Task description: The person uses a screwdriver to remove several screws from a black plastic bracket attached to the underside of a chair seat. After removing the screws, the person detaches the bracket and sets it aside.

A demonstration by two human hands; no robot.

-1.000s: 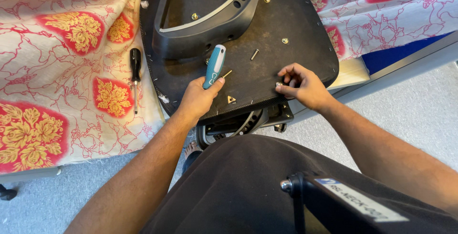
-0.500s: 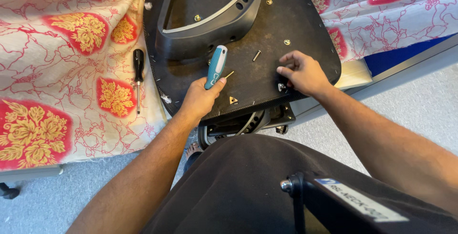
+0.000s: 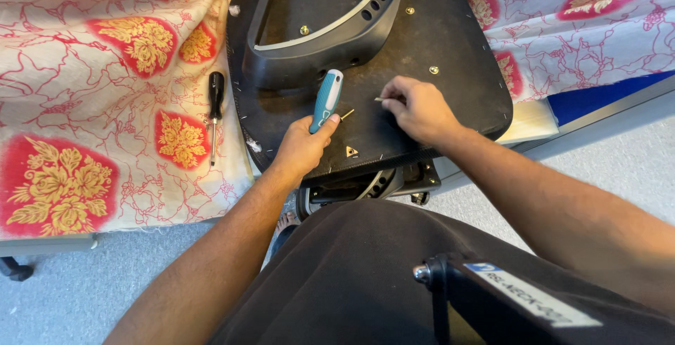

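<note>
Head view. An upturned chair seat base (image 3: 450, 42), a dark, flat, rounded panel, lies on a bed covered with a floral sheet (image 3: 105, 71) in white, red and yellow. A curved grey plastic frame (image 3: 330, 35) pierced with a row of small holes sits on the far half of the seat base. Brass-coloured inserts (image 3: 434, 70) dot the panel.

The left hand (image 3: 304, 147) is closed around a screwdriver with a teal and white handle (image 3: 327, 99); the handle points away from the person, towards the grey frame, and rests over the near-left part of the seat base. The right hand (image 3: 416, 109) rests on the middle of the seat base, fingers pinched on a small screw (image 3: 380, 99) whose tip shows left of the fingertips.

A thin brass-coloured pin (image 3: 347, 113) lies on the panel between the two hands. A small triangular metal piece (image 3: 351, 151) lies near the seat's front edge. A second screwdriver with a black handle (image 3: 215, 109) lies on the sheet just left of the seat base.
</note>
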